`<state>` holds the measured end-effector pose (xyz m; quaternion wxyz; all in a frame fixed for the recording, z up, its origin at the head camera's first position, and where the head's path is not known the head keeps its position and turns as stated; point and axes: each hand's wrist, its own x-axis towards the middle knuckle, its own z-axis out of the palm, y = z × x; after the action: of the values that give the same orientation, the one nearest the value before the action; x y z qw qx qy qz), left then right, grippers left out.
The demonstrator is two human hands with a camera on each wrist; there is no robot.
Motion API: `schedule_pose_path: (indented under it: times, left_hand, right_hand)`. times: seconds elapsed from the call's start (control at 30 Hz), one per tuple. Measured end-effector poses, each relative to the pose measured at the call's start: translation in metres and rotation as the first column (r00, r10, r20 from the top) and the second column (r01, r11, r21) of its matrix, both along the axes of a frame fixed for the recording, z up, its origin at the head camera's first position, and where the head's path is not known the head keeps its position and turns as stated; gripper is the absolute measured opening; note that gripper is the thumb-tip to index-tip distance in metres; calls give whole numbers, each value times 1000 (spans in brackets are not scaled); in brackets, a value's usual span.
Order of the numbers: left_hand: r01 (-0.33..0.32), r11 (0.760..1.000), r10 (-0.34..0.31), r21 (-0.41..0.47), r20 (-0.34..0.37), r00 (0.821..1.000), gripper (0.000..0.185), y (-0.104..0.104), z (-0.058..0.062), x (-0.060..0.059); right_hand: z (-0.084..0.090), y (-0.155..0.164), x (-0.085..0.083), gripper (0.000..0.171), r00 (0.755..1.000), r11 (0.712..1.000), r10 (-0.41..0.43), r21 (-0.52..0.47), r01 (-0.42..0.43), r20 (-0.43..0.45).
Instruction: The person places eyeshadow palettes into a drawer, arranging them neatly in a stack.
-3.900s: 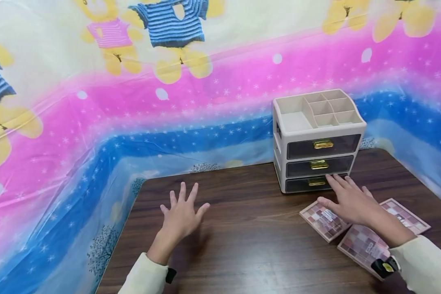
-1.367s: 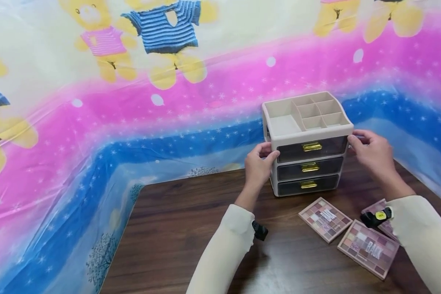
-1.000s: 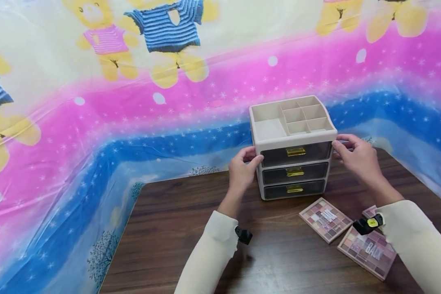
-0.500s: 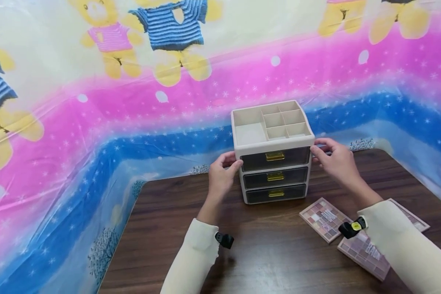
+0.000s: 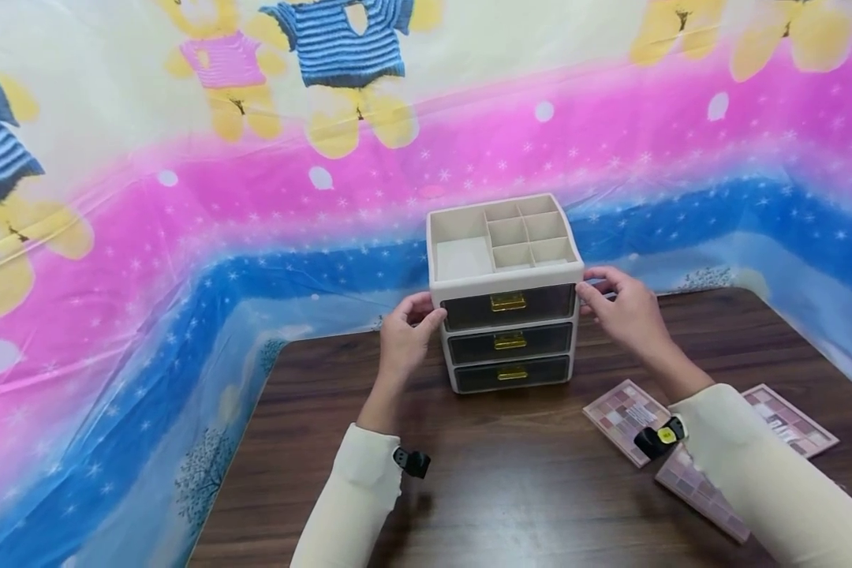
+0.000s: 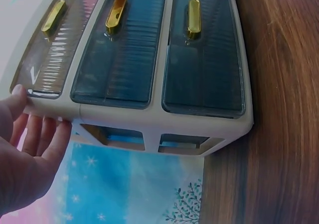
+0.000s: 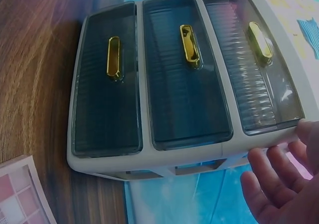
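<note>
A cream drawer organizer (image 5: 507, 275) stands upright on the brown wooden table, its three dark see-through drawers closed. Each drawer has a gold handle (image 5: 509, 341), and the top is split into several bare compartments. My left hand (image 5: 405, 335) grips the organizer's left side near the top drawer, thumb at the front edge and fingers round the side. On the opposite side my right hand (image 5: 625, 314) holds it in the same way. Both wrist views show the thumbs on the front frame, with the left hand's fingers (image 6: 42, 139) and the right hand's fingers (image 7: 274, 171) against the side walls.
To the right on the table (image 5: 525, 481) lie three eyeshadow palettes: one palette (image 5: 625, 418) at the left, another palette (image 5: 706, 493) nearer me, partly under my right sleeve, and a third palette (image 5: 788, 418) further right. A patterned cloth (image 5: 355, 284) hangs behind the table.
From spread above the table, both hands have come to the organizer's sides. The organizer has moved left, from the back right towards the middle, with both hands holding it. The palettes stay put.
</note>
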<state>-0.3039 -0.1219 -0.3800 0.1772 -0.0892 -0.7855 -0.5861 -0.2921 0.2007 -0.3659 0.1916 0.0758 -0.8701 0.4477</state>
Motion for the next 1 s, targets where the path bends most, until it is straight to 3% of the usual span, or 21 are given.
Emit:
schedule_pose_path:
  times: [0.13,0.27,0.43,0.57,0.67,0.8,0.9,1.0]
  left_hand:
    - [11,1000,-11,9,-4,1000,32,0,-1,-2]
    - [18,1000,-17,5,-3,1000,32,-1,-2,-2]
    - [34,999,-34,2,3,999,31,-2,-1,-3]
    - [31,999,-31,-9,2,1000,29,-2,1,-5]
    - [25,1000,-25,-13,-8,1000,29,-1,2,-6]
    - [19,1000,-19,-9,-16,1000,30,1,2,-6]
    - [11,1000,-11,-12,-2,1000,29,1,2,-5]
    - [8,1000,-7,-14,7,1000,28,2,1,-5]
  right_hand:
    - [1,-2,1,40,999,999,-28,37,30,-43]
    - [-2,-9,5,33,978,992,-105,55,117,-180]
    - [-4,-25,12,23,897,984,-152,25,178,-414]
    - [-5,-38,15,24,838,976,-67,137,167,-541]
    - [-9,-49,16,29,806,946,36,281,163,-591]
    - [-14,-65,16,36,754,875,149,441,200,-639]
    - [-15,-75,13,35,717,834,204,502,229,-666]
    - [-15,-82,10,27,698,805,228,534,257,-679]
